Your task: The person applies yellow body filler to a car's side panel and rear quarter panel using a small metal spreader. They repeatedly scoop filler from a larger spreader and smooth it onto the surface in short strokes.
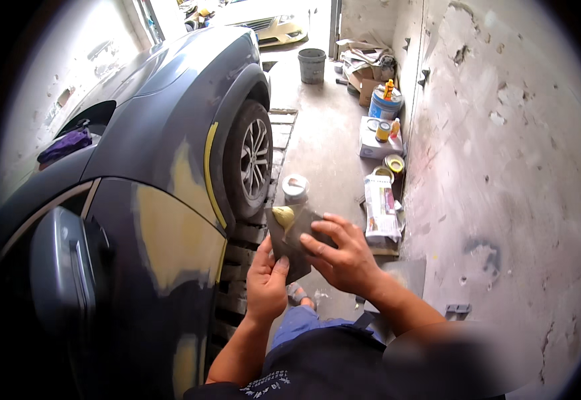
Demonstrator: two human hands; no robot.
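Observation:
Between thumb and fingers, my left hand (267,283) grips a dark flat mixing plate (297,265). A lump of yellow body filler (282,215) sits on its far end. My right hand (345,252) is closed on a dark, thin putty spreader (308,225), whose edge lies close against the filler on the plate. To my left stands a dark grey car (164,73) with a large patch of yellow filler (170,233) on its door and a smaller one on the fender. A yellow strip (209,177) follows the wheel arch.
A white tin (295,188) stands on the floor beyond my hands, beside the front wheel (250,160). Along the right wall are a printed sheet (382,207), open cans, a white box (374,145) and a blue bucket (385,103). A grey bucket (312,67) stands farther off.

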